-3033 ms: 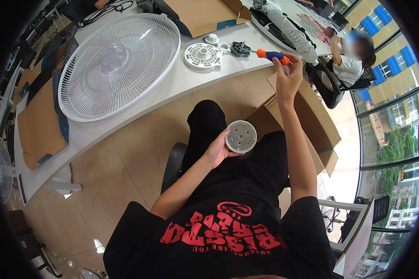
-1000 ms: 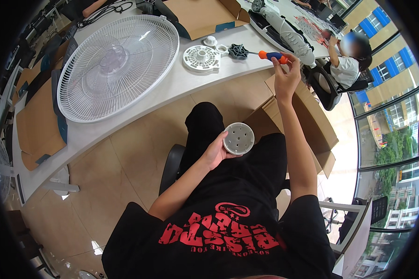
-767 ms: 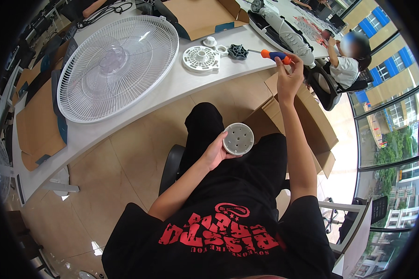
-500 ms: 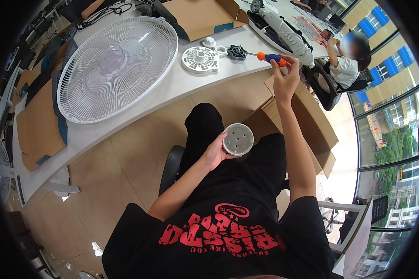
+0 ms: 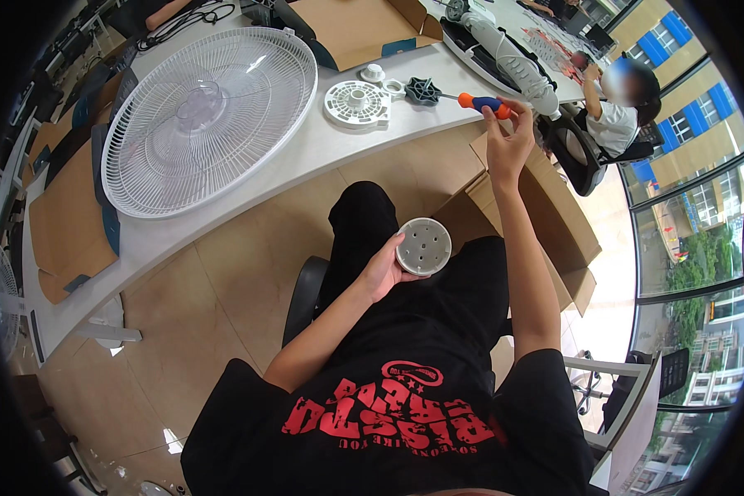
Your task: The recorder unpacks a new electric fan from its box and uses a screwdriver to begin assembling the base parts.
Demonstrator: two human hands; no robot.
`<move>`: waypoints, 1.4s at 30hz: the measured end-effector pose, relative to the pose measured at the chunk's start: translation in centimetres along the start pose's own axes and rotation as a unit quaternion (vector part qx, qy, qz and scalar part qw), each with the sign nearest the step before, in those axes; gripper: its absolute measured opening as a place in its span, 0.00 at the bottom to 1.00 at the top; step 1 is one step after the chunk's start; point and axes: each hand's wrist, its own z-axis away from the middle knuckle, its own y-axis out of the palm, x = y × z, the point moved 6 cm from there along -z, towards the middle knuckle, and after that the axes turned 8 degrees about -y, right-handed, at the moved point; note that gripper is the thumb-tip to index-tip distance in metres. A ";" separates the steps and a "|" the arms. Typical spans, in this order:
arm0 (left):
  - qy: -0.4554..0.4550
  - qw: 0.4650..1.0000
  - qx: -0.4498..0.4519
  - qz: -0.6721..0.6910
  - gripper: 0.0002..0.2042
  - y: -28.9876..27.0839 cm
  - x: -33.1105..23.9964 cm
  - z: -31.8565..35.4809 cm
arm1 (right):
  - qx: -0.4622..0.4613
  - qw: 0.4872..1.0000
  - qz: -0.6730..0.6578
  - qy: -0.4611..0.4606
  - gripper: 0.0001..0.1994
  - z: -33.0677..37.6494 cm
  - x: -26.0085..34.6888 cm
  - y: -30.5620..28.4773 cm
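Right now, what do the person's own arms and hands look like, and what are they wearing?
Both forearms are bare; no gloves, watch or rings can be made out on the left hand or the right hand. The short sleeves of a black T-shirt end near the elbows. The shirt carries a red printed design across the chest. The trousers are black too.

Brown cardboard boxes: one open on the table (image 5: 351, 29), another (image 5: 554, 223) beside it.

Screwdriver (image 5: 481, 103) shaft tip too small
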 end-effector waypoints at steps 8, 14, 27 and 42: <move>-0.005 1.000 -0.006 0.001 0.27 -0.1 0.0 0.1 | -0.003 1.000 0.003 0.005 0.16 0.1 0.6 -0.3; -0.002 1.000 -0.006 -0.004 0.27 -0.1 0.0 0.0 | 0.000 1.000 0.001 0.020 0.15 0.1 0.6 -0.4; 0.000 1.000 0.000 0.003 0.26 -0.2 0.0 0.0 | -0.010 1.000 -0.006 0.015 0.16 0.5 0.9 -0.7; -0.001 1.000 -0.003 0.002 0.27 0.0 -0.1 0.1 | -0.009 0.999 -0.026 0.021 0.15 1.2 0.6 -0.7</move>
